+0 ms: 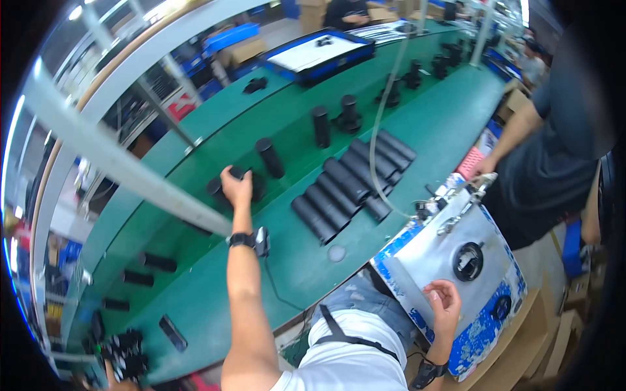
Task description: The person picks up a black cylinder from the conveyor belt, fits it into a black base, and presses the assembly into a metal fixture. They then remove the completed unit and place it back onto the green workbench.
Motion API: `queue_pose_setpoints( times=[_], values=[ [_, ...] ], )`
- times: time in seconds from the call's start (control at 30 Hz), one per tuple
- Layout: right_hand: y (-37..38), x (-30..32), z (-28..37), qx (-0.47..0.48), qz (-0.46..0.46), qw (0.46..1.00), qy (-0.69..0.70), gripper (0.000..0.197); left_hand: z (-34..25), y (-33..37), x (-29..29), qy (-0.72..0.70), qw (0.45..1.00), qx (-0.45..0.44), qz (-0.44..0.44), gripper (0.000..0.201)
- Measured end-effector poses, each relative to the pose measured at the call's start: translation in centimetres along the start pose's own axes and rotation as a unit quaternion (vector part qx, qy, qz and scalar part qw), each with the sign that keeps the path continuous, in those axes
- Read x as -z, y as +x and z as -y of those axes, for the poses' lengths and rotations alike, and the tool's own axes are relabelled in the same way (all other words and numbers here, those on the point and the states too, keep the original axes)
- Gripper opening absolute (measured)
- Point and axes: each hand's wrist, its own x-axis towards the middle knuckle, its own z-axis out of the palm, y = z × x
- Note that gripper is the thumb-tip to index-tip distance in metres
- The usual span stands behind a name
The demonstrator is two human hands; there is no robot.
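Left hand [236,186] closed in a grip on black cylinder [231,179]; right hand [443,303] open, empty. Risk: reaching arm could knock neighbouring upright cylinder [269,157] over on green surface [443,124]

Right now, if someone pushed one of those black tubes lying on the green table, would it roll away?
Probably. The black tubes look round and smooth, lying sideways on the flat green table. Packed side by side, they likely block each other. They look stiff, not floppy.

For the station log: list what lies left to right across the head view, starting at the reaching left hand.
left hand on a black cylinder → upright black cylinder → row of lying black cylinders → white fixture plate → co-worker's forearm
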Motion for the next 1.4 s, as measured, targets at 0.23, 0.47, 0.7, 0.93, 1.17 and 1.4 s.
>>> queue_pose_setpoints(
  times=[0.23, 0.47, 0.7, 0.93, 1.17, 1.4],
  values=[
    [-0.6, 3.4, -0.9, -0.002, -0.100, 0.995, -0.005, 0.019, -7.0, 0.9, -0.7, 0.088, 0.966, -0.227, -0.091, 0.047],
    [0.6, 4.3, -4.3, -0.006, -0.166, 0.986, -0.018, 0.014, -20.3, 1.6, -8.6, -0.008, 0.925, -0.371, 0.085, 0.050],
    [0.2, 3.2, -6.0, 0.043, -0.219, 0.967, -0.123, 0.007, -20.3, 0.0, -17.7, 0.200, 0.902, -0.201, 0.326, 0.074],
    [0.2, 2.9, -5.1, 0.036, -0.218, 0.966, -0.135, 0.007, -20.4, -1.0, -19.1, 0.200, 0.894, -0.293, 0.274, 0.062],
    [0.9, 2.8, -5.0, 0.042, -0.232, 0.964, -0.119, 0.010, -20.8, -0.6, -20.4, 0.230, 0.874, -0.351, 0.245, 0.046],
    [0.6, 3.0, -5.6, 0.039, -0.220, 0.964, -0.146, 0.007, -21.7, -1.1, -19.7, 0.230, 0.883, -0.307, 0.271, 0.055]
  ],
)
